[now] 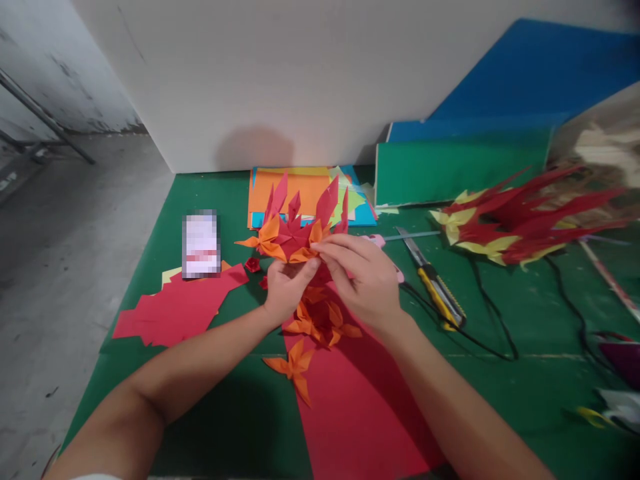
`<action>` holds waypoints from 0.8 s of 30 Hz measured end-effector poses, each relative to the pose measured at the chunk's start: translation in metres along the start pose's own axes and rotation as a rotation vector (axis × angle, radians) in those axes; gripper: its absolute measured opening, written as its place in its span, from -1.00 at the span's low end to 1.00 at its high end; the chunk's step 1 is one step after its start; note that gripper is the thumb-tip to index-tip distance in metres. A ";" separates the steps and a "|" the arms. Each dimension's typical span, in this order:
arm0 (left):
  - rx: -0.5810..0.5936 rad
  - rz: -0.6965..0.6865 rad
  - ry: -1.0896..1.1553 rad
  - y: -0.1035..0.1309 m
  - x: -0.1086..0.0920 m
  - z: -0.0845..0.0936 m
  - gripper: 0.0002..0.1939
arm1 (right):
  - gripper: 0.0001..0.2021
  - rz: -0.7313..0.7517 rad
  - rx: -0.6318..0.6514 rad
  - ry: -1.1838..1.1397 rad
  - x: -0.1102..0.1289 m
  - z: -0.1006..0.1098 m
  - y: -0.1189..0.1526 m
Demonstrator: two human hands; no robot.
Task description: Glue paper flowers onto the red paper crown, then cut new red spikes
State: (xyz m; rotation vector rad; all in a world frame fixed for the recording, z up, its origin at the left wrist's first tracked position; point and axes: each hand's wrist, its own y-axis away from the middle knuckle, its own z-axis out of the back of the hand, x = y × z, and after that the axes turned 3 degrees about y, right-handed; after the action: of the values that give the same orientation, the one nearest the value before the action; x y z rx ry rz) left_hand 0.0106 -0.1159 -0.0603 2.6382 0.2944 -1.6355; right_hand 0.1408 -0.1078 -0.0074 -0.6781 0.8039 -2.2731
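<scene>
In front of me is a red paper piece (295,235) with tall pointed spikes and orange folded paper flowers along its front edge. My left hand (287,288) grips it from below, thumb on the front. With fingertips pinched, my right hand (367,277) holds an orange paper flower (316,235) at its right side. Beneath my hands, several loose orange paper flowers (320,320) lie on a large red paper sheet (360,407). One more orange flower (295,367) lies nearer me, at the sheet's left edge.
Coloured paper sheets (300,187) are stacked behind. To the left are a phone (201,243) and cut red paper (175,310). A yellow utility knife (435,287), a black cord (493,307) and a red-and-yellow spiked paper piece (525,220) lie right. A green board (460,167) stands behind.
</scene>
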 end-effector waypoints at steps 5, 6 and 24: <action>-0.039 0.045 -0.032 0.002 -0.004 -0.004 -0.71 | -0.71 0.017 0.005 0.033 -0.006 0.005 -0.004; -0.044 0.054 -0.036 0.003 -0.005 -0.005 -0.71 | -0.73 0.019 -0.009 0.056 -0.007 0.006 -0.005; -0.019 0.071 -0.238 0.007 -0.009 -0.006 -0.82 | -0.80 0.147 -0.047 0.293 -0.008 0.017 -0.012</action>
State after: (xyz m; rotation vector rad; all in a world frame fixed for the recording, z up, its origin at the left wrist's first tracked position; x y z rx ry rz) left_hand 0.0131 -0.1233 -0.0499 2.3776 0.2057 -1.8874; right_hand 0.1529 -0.1009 0.0107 -0.2969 1.0123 -2.2520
